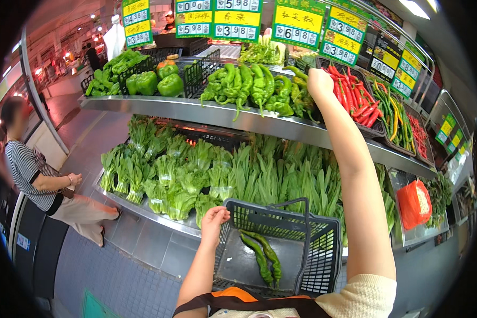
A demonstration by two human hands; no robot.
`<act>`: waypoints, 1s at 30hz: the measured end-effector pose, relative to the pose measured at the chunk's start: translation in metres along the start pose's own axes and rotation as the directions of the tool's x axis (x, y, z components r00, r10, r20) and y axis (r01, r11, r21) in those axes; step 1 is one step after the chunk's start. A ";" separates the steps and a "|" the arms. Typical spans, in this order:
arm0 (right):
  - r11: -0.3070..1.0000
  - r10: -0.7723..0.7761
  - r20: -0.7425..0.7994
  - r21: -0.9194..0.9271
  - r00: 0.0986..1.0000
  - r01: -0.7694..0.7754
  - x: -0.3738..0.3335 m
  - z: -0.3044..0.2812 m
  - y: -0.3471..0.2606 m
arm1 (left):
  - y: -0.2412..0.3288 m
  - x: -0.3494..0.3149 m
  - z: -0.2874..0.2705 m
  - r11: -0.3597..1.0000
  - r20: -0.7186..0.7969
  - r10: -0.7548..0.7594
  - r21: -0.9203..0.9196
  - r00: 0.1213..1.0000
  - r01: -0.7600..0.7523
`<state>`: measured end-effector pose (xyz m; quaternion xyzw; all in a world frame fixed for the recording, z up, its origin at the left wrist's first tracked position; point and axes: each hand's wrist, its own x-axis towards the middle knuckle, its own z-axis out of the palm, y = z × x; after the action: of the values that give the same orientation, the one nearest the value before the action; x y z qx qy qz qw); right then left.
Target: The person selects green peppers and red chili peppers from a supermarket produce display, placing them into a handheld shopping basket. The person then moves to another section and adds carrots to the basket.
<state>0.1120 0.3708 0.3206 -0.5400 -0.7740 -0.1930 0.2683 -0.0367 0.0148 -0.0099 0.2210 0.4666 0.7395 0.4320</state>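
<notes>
My right arm stretches up to the upper shelf, where my right hand [319, 85] is closed at the edge of the long green peppers [254, 87], beside the red chili peppers [352, 95]. What its fingers hold is hidden. Below, my left hand [214, 222] is at the left rim of a black plastic shopping basket [323, 225]. Its fingers are curled together, their tips at the rim; whether they grip it I cannot make out. Two long green peppers [265, 257] lie on the basket's floor, and its handle [305, 238] stands up.
Green bell peppers [156, 82] sit left on the metal-edged shelf. Leafy greens [196, 169] fill the lower shelf behind the basket. Price signs [297, 24] hang above. A red bag [414, 205] is at right. Another person [42, 175] stands at left in the aisle.
</notes>
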 end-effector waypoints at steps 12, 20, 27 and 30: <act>0.910 -0.353 0.376 -0.076 0.857 0.408 -0.030 -0.024 -0.004 | -0.002 0.001 -0.005 1.000 -0.015 0.025 0.009 1.000 -0.025; 0.945 -0.316 0.143 0.129 0.938 0.299 -0.014 -0.008 0.024 | -0.004 0.003 -0.008 0.992 0.004 0.003 -0.128 1.000 -0.002; 0.878 -0.472 0.282 0.239 0.835 0.415 -0.034 -0.021 0.003 | -0.002 0.002 -0.009 0.997 -0.012 0.007 -0.073 1.000 -0.007; 0.873 -0.480 0.140 0.168 0.866 0.457 -0.031 -0.010 0.011 | 0.000 0.003 -0.007 0.996 -0.011 0.012 -0.084 1.000 -0.013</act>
<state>0.1326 0.3461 0.3089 -0.3322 -0.9136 -0.1530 0.1777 -0.0430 0.0138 -0.0138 0.2019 0.4359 0.7623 0.4338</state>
